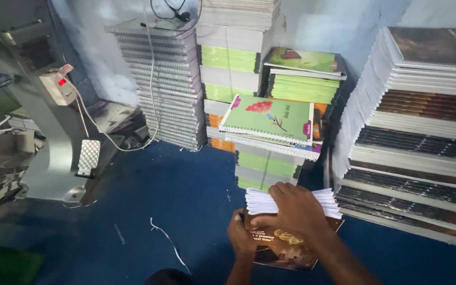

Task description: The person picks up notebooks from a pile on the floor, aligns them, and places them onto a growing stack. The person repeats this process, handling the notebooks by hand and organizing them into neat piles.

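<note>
A brown-covered notebook (283, 252) with a thick block of white pages (327, 201) lies low in the head view, over the blue floor. My right hand (294, 211) presses down on top of the white pages, fingers curled over them. My left hand (240, 235) grips the notebook's left edge. Both hands hold the same notebook.
A tall stack of dark notebooks (418, 132) stands at the right. Green-covered spiral notebooks (268, 119) pile behind, beside a grey spiral stack (159, 79). A metal machine (38, 132) with a foot pedal (88, 157) and cable is at the left. Blue floor (175, 195) spreads in the middle.
</note>
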`<move>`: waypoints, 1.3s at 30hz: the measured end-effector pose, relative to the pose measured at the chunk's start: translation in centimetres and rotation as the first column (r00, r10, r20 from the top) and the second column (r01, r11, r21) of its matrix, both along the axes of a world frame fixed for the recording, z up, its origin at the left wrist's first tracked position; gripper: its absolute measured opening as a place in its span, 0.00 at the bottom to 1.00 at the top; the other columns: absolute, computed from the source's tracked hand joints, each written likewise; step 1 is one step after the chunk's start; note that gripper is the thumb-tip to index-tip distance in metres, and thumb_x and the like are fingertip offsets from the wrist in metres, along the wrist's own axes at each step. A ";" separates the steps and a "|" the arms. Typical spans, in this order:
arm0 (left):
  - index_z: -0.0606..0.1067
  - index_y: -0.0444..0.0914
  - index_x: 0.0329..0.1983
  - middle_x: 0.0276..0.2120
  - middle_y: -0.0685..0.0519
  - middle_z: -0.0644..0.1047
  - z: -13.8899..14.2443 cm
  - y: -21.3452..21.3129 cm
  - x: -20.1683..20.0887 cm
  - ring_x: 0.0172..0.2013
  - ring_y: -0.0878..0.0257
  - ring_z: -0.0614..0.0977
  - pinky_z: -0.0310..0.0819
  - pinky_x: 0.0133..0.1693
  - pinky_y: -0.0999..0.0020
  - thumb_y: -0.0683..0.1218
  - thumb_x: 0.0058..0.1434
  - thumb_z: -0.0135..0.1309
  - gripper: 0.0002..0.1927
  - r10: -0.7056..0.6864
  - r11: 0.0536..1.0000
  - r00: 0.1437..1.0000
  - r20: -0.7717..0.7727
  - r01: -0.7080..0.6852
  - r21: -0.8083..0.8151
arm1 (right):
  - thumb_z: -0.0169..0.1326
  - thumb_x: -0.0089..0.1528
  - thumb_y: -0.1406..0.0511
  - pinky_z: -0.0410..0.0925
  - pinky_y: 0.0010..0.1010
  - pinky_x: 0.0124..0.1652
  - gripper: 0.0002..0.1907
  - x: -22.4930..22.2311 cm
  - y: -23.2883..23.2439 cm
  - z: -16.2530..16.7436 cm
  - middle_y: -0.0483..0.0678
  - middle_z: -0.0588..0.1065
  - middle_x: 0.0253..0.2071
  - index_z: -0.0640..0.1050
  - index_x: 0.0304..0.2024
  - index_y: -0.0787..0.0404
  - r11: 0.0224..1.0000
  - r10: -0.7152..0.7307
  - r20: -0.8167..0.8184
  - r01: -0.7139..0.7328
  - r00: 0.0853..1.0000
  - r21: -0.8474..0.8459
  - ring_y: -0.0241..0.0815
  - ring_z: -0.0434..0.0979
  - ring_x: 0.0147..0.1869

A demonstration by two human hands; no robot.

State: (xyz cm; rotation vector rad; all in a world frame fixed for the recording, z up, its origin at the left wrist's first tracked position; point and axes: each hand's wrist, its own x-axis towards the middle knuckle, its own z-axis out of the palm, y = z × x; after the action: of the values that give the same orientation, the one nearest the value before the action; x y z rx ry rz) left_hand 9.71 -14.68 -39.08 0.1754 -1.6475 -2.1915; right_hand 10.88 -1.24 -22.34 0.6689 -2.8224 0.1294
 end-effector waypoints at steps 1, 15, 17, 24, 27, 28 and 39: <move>0.77 0.33 0.38 0.31 0.45 0.82 0.1 -0.1 0.0 0.33 0.56 0.83 0.78 0.36 0.58 0.50 0.68 0.30 0.25 0.043 0.996 0.999 -0.017 -0.044 -0.075 | 0.52 0.49 0.29 0.69 0.43 0.48 0.47 0.0 -0.1 0.0 0.53 0.76 0.42 0.75 0.45 0.64 1.000 -0.004 0.009 0.004 1.000 0.005 0.52 0.77 0.50; 0.76 0.32 0.35 0.28 0.42 0.79 -1.3 -0.1 -1.2 0.30 0.54 0.81 0.74 0.34 0.57 0.55 0.69 0.29 0.28 0.048 0.991 0.999 -0.005 -0.048 -0.128 | 0.49 0.50 0.28 0.70 0.42 0.49 0.47 -0.3 -0.3 0.2 0.52 0.75 0.40 0.75 0.44 0.63 0.999 -0.037 0.071 0.035 0.997 0.026 0.51 0.78 0.48; 0.76 0.31 0.40 0.33 0.42 0.80 -1.4 -0.3 -0.7 0.35 0.56 0.81 0.75 0.38 0.60 0.56 0.70 0.31 0.28 -0.020 0.999 1.000 -0.016 0.019 -0.038 | 0.49 0.50 0.27 0.69 0.43 0.49 0.48 -0.2 -0.3 0.2 0.53 0.76 0.41 0.75 0.44 0.63 1.000 -0.015 0.035 0.014 0.999 0.013 0.52 0.78 0.49; 0.70 0.31 0.58 0.46 0.46 0.80 -0.4 0.2 -0.1 0.46 0.57 0.82 0.77 0.48 0.63 0.62 0.67 0.36 0.32 -0.133 0.964 0.973 -0.186 0.171 0.203 | 0.50 0.48 0.27 0.68 0.42 0.51 0.50 0.0 -0.2 0.5 0.53 0.75 0.44 0.74 0.47 0.64 0.999 -0.045 0.109 0.043 0.993 0.024 0.52 0.76 0.52; 0.73 0.27 0.51 0.40 0.44 0.81 0.0 0.4 -0.9 0.41 0.57 0.82 0.78 0.43 0.62 0.64 0.70 0.34 0.35 -0.092 0.980 0.979 -0.183 0.122 0.160 | 0.54 0.48 0.29 0.68 0.43 0.51 0.49 0.4 -0.4 1.3 0.53 0.75 0.43 0.74 0.47 0.63 1.000 -0.028 0.081 0.028 0.996 -0.008 0.52 0.76 0.51; 0.75 0.26 0.48 0.37 0.43 0.81 0.1 0.5 -1.2 0.38 0.56 0.82 0.78 0.40 0.61 0.64 0.70 0.33 0.36 -0.075 0.982 0.983 -0.170 0.102 0.157 | 0.55 0.47 0.30 0.67 0.43 0.51 0.48 0.6 -0.5 1.5 0.53 0.75 0.43 0.75 0.48 0.63 0.999 -0.023 0.074 0.025 0.997 -0.032 0.52 0.76 0.51; 0.77 0.29 0.37 0.28 0.45 0.79 1.2 0.4 -1.9 0.31 0.58 0.79 0.73 0.35 0.61 0.66 0.70 0.28 0.39 0.131 0.971 0.978 -0.162 -0.159 -0.180 | 0.67 0.48 0.44 0.62 0.48 0.58 0.49 1.8 2.6 2.5 0.54 0.71 0.59 0.68 0.66 0.57 0.999 0.006 0.139 0.002 0.990 -0.051 0.53 0.69 0.60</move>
State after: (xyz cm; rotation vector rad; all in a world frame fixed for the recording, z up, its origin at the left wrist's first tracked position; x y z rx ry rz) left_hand 7.78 -14.25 -37.91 0.0740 -1.6935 -1.8783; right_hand 12.70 1.32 -19.86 0.6760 -2.9395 0.2576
